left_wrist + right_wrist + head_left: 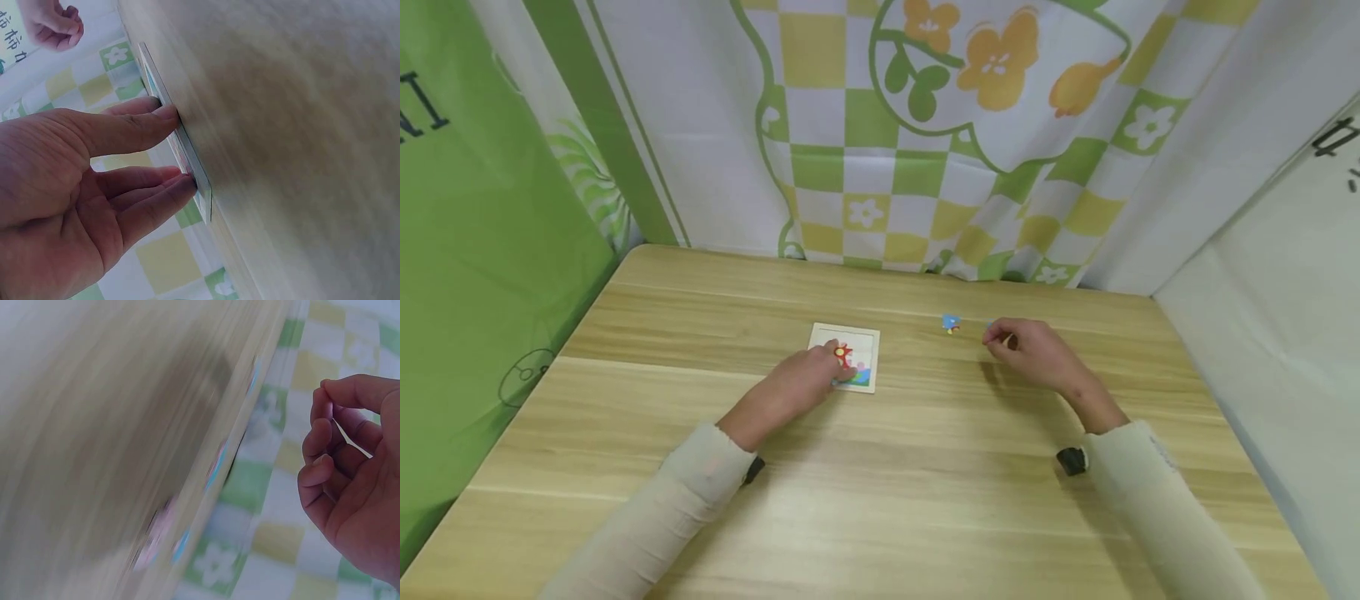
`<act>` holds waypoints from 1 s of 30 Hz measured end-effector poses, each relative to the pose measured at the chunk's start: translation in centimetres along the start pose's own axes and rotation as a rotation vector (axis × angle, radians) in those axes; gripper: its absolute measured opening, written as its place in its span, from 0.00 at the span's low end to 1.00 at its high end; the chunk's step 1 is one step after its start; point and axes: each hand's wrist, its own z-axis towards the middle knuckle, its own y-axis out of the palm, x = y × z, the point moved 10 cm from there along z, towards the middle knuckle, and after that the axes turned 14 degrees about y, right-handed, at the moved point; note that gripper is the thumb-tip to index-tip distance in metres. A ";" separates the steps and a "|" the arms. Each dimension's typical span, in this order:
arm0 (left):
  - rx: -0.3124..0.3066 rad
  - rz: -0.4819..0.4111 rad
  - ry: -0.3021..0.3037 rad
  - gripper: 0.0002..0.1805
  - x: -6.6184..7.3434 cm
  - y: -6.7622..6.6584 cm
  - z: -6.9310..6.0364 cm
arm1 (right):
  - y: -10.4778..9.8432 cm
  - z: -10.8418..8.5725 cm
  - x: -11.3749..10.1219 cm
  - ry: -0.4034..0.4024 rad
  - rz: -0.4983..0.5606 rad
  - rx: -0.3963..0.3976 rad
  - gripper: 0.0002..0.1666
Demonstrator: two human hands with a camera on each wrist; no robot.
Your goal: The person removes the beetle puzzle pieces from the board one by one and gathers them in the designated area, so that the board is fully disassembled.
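The left hand (pixel 797 382) dips, thumb and fingers apart; the right hand (pixel 1037 354) hovers curled.

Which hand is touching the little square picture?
The left hand: it touches the square picture with the pale border. The right hand is apart from it, raised over the wooden table.

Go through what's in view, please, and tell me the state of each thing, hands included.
Left hand: thumb and fingers spread, touching the puzzle board.
Right hand: raised off the table, fingers curled, nothing visible in its grip.
Puzzle board: flat on the table, partly filled.
Red shape: at the board, partly covered by the left hand.
Blue piece: loose on the table.
Checked curtain: hanging, in folds.
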 end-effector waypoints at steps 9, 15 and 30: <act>0.022 -0.002 -0.041 0.19 -0.4 -0.2 -0.3 | 5.0 2.1 -6.5 -0.188 -0.034 -0.087 0.07; 0.038 -0.003 -0.036 0.14 -0.2 -0.4 -0.3 | 8.2 3.8 -9.5 -0.197 -0.053 -0.149 0.08; -0.020 0.040 -0.048 0.19 -0.4 -0.1 0.0 | 12.2 7.1 -12.6 -0.225 -0.086 -0.237 0.14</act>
